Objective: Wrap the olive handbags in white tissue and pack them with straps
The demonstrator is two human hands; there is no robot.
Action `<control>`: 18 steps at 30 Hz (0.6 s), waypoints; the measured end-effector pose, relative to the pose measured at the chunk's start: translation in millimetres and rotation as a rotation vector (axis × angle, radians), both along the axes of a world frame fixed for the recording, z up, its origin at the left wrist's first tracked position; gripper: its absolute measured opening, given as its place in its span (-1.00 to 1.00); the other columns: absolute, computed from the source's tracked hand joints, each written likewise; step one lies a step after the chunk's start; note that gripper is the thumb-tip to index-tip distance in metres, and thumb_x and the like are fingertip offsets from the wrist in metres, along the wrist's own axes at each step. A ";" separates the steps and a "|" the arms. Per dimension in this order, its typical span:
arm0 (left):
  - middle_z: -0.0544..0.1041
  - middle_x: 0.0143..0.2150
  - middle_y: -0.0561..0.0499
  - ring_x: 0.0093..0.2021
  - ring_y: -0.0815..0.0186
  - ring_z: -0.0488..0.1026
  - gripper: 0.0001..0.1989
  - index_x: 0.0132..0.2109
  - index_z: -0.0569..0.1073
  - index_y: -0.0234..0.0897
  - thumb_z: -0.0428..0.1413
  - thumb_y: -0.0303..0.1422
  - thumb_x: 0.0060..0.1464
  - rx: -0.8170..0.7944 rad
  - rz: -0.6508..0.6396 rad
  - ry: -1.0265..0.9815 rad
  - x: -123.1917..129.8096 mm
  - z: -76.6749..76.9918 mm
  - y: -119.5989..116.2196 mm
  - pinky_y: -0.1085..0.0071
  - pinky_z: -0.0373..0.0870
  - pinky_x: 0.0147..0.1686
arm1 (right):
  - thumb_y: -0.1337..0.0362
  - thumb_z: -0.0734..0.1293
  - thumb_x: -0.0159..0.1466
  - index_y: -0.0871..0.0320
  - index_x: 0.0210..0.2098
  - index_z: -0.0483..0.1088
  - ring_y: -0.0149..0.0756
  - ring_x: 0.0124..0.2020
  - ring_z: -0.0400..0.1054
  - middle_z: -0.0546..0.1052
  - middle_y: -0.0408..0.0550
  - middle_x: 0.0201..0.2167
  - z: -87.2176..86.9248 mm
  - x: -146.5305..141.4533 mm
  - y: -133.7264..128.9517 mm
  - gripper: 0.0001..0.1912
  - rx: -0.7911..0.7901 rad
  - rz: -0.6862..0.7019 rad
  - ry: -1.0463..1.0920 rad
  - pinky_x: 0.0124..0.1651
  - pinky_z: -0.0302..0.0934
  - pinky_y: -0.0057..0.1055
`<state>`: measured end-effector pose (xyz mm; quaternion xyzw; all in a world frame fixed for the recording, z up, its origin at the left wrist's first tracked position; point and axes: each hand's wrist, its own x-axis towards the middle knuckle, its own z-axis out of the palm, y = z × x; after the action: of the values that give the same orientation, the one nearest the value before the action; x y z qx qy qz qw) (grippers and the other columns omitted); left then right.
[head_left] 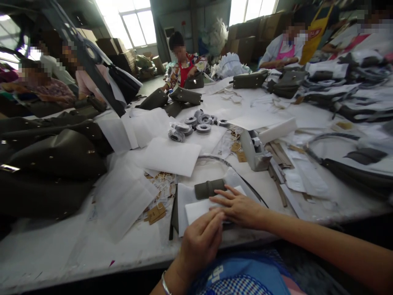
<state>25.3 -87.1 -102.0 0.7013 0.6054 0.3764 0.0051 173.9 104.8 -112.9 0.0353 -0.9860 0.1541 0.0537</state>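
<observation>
Directly before me a dark olive handbag (175, 217) lies on the table, its thin handle (229, 163) arching away from me. White foam sheet (196, 209) covers most of it, and an olive strap tab (209, 189) rests on top. My right hand (241, 208) lies on the foam with fingers spread, the fingertips close to the tab. Beside it, my left hand (201, 239) is closed in a pinch near the foam's front edge. What its fingers hold, if anything, is hidden.
Brown hang tags (156, 213) and foam sheets (172, 155) lie left. Coiled wrapped straps (203, 128) sit beyond the bag, a grey tape dispenser (254, 151) to the right. Dark bags (52, 172) pile at far left; another bag (362, 172) lies right. Several people work around the table.
</observation>
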 end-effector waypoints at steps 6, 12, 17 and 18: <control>0.16 0.42 -0.21 0.40 0.04 0.13 -0.31 0.43 -0.01 -0.17 0.08 -0.30 0.27 -0.180 0.223 0.203 25.5 -41.5 14.2 0.01 0.34 0.25 | 0.26 0.28 0.39 0.11 0.10 0.45 -0.08 0.33 0.17 0.45 0.06 0.20 11.1 6.4 2.5 -0.69 -0.159 0.055 0.118 0.38 -0.02 0.05; 0.09 0.45 -0.19 0.38 0.01 0.16 -0.31 0.42 0.03 -0.14 0.12 -0.36 0.24 -0.140 0.233 0.416 25.9 -60.3 13.0 0.03 0.27 0.28 | 0.18 0.29 0.38 0.14 -0.12 0.57 -0.24 -0.03 0.49 0.63 0.01 -0.13 7.7 147.8 7.5 -0.75 -0.587 -0.593 0.460 0.10 0.34 -0.30; 0.05 0.46 -0.19 0.39 -0.03 0.14 -0.28 0.43 0.00 -0.12 0.13 -0.38 0.23 -0.143 0.241 0.439 25.8 -60.3 14.0 0.00 0.24 0.30 | -0.08 0.16 0.38 0.18 -0.40 0.55 -0.20 -0.39 0.51 0.61 -0.01 -0.43 -94.6 296.2 -36.3 -0.46 -0.647 -1.530 0.160 -0.32 0.41 -0.33; 0.05 0.46 -0.18 0.39 -0.04 0.13 -0.27 0.43 -0.01 -0.11 0.13 -0.38 0.23 -0.150 0.240 0.432 25.6 -60.7 14.0 -0.01 0.23 0.30 | -0.08 0.21 0.35 0.17 -0.50 0.51 -0.22 -0.46 0.48 0.57 -0.02 -0.52 -120.6 312.5 -50.8 -0.47 -0.641 -1.574 0.125 -0.37 0.39 -0.34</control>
<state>50.9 -73.0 -162.7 0.6861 0.6976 0.1698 -0.1173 486.4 54.0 -233.5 -0.6689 -0.6270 0.3414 0.2070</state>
